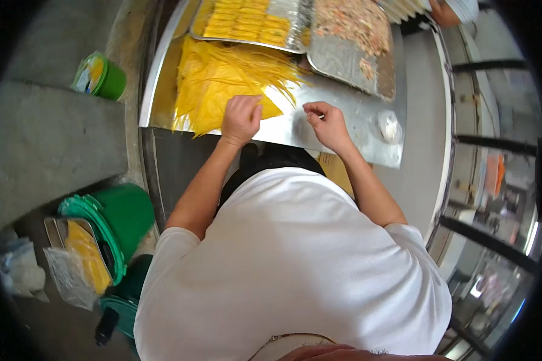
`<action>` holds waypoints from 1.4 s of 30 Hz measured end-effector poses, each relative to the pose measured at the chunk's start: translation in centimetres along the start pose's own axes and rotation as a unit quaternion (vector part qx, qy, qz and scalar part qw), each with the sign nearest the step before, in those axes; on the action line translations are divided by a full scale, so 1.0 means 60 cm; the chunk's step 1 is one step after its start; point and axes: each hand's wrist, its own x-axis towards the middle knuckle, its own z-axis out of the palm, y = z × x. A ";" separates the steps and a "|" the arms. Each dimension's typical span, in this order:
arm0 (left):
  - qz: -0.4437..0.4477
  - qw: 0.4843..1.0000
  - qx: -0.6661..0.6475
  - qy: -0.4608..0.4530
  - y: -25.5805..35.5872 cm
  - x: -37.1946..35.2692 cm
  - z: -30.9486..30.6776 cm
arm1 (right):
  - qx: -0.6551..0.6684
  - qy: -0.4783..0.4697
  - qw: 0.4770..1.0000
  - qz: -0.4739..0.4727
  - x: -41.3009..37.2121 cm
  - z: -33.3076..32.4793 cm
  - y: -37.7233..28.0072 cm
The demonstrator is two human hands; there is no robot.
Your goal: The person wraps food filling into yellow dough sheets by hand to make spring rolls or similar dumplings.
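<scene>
A stack of thin yellow sheets with stringy, ragged edges lies on the metal table. My left hand is over the front part of the stack, its fingers bent down and closed on a sheet; the fingertips are partly hidden. To the right, my right hand hovers over bare metal. Its fingers are loosely curled, the thumb apart from them, and nothing shows between them. Behind the stack, a metal tray carries rows of yellow folded rolls. Beside it, another tray holds a chunky pinkish filling.
A whitish bundle sits near the right end of the metal table. Another person's arm shows at the top right. Green buckets stand on the floor at left, and a small green bin is farther up. Dark bars line the right side.
</scene>
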 end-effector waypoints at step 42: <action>-0.361 0.910 -0.139 0.150 -0.056 0.223 -0.270 | 0.144 0.118 0.981 0.060 -0.158 -0.122 0.200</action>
